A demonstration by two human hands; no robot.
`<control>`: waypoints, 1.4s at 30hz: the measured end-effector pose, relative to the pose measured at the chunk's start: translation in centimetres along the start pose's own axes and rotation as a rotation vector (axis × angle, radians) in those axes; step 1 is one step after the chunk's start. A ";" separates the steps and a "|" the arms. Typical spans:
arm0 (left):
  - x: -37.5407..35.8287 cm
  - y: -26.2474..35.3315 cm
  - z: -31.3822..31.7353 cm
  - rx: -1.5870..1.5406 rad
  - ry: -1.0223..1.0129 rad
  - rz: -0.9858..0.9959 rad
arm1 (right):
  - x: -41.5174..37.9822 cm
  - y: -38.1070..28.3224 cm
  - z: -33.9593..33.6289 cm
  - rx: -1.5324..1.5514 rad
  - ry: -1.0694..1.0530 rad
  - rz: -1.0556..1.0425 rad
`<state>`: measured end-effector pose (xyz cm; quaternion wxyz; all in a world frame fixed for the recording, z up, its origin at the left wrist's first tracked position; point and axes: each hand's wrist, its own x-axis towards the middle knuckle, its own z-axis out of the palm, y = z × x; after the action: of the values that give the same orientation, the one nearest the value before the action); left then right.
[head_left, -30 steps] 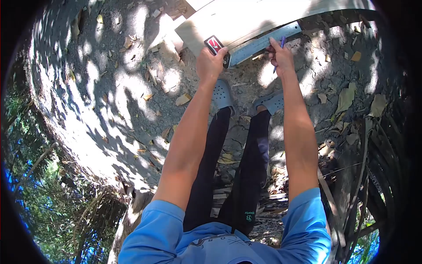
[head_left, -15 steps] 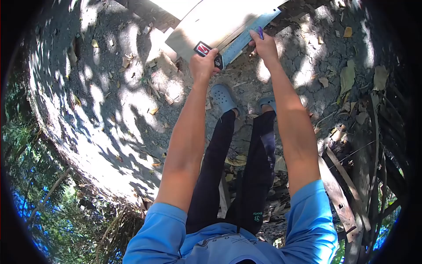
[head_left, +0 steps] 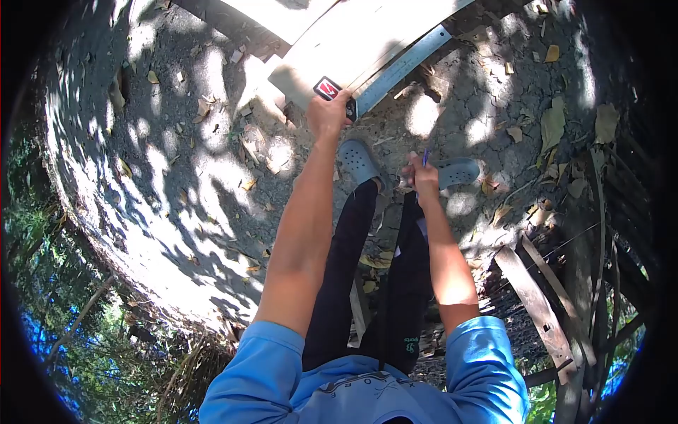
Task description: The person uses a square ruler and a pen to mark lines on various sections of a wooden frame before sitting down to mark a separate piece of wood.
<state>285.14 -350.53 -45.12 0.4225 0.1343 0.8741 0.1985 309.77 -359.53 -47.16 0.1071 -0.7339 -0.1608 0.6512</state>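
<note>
My left hand [head_left: 327, 113] is closed around the black, red-labelled handle of a try square [head_left: 402, 71], pressing it to the near end of a pale wooden board [head_left: 346, 42]. The square's metal blade stretches up and to the right along the board's near right edge. Well below the blade, my right hand [head_left: 424, 177] is closed on a thin purple pen [head_left: 426, 157], which points upward. That hand hangs over my legs, close to the right grey clog [head_left: 455, 172], apart from board and square.
Another pale board [head_left: 272, 15] lies at the top. Bare, dappled ground [head_left: 205, 141] with fallen leaves surrounds my feet, and the left clog [head_left: 358, 161] stands below the board. Old planks [head_left: 537, 311] and branches lie at the right.
My right hand with the pen has drawn back from the square's blade, down towards my legs. My right foot has shifted outward to the right. The left hand keeps its grip on the square.
</note>
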 end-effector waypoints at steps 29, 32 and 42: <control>-0.3 1.0 -0.3 0.120 -0.015 -0.155 | -4.7 -0.6 -0.6 -0.304 -0.132 0.001; -0.7 -0.5 -0.5 0.061 -0.012 -0.198 | -5.0 -1.1 -2.0 -0.281 -0.137 -0.004; -17.6 -7.3 0.3 -0.262 -0.502 -0.410 | -9.6 -4.8 -8.1 -0.254 -0.229 -0.105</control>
<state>295.58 -364.03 -36.62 0.6690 -0.0548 0.7189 0.1806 316.32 -358.22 -35.53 0.0284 -0.6530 -0.2912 0.6986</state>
